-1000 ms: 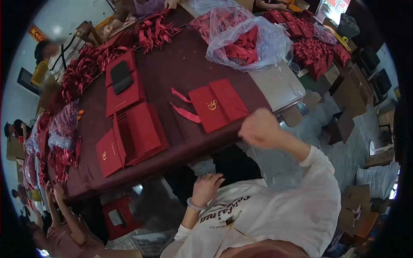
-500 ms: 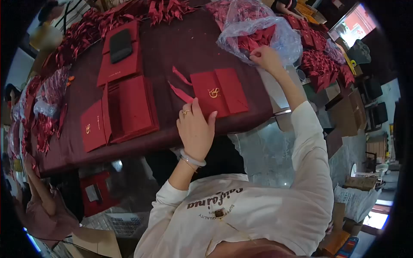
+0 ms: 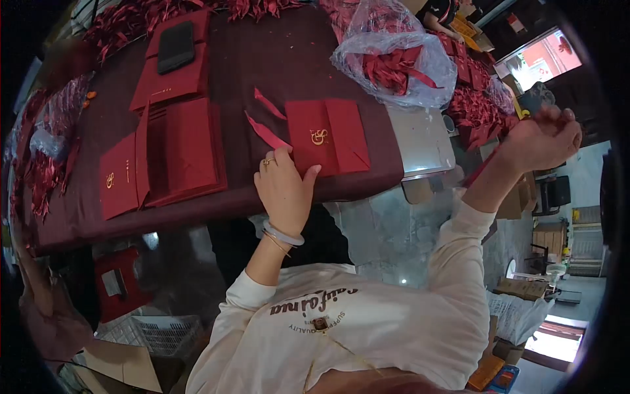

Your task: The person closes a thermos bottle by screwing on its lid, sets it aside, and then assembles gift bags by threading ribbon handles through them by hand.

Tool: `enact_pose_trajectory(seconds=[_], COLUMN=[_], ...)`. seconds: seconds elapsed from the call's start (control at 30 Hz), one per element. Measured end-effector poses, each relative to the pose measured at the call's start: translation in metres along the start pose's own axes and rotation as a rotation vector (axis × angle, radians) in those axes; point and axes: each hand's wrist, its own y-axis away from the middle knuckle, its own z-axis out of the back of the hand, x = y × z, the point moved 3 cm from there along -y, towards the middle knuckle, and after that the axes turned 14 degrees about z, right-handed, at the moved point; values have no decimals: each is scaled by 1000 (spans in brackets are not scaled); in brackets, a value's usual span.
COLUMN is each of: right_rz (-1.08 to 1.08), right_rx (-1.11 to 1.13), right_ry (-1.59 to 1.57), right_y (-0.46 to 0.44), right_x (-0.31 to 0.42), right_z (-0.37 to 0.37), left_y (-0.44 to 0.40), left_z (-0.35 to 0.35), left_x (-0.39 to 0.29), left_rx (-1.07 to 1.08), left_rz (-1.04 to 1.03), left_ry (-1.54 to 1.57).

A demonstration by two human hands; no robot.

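A flat red paper bag (image 3: 312,134) with a gold logo and a folded flap lies near the table's front edge. Two tails of red ribbon (image 3: 266,131) stick out from its left side. My left hand (image 3: 285,190) rests palm down on the bag's lower left corner, thumb spread and fingers against the ribbon's base. Raised in the air past the table's right end is my right hand (image 3: 545,141), its fingers curled in. A red strip shows beside that forearm; whether the hand holds it, I cannot tell.
A clear plastic bag (image 3: 433,65) of red ribbons sits at the back right. Left of my hand are stacked red bags (image 3: 187,151), with a black phone (image 3: 176,47) on another stack behind. A silver panel (image 3: 423,148) adjoins the table. Another person's arm (image 3: 36,282) shows at left.
My right hand has left the plastic bag of ribbons and swung out to the right. My left hand stays on the red paper bag. The view has shifted slightly.
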Motion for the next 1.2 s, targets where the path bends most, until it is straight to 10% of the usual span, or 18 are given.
enact_pose_trajectory(seconds=[0.33,0.83,1.0,1.2], right_rz=[-1310,-1364,-834,-740], right_rx=[819,836,1228,1287], right_ry=[-102,-177,-97,-149], right_y=[230,277,262,271], right_x=[56,62,71,73], right_z=[-40,-48,-73,-77], left_y=[5,-1,-1,-2], left_z=[31,26,25,26], left_x=[6,53,58,61], left_rx=[-82,494,493,552], left_rz=[-56,337,368,373], left_ry=[104,846,826,893])
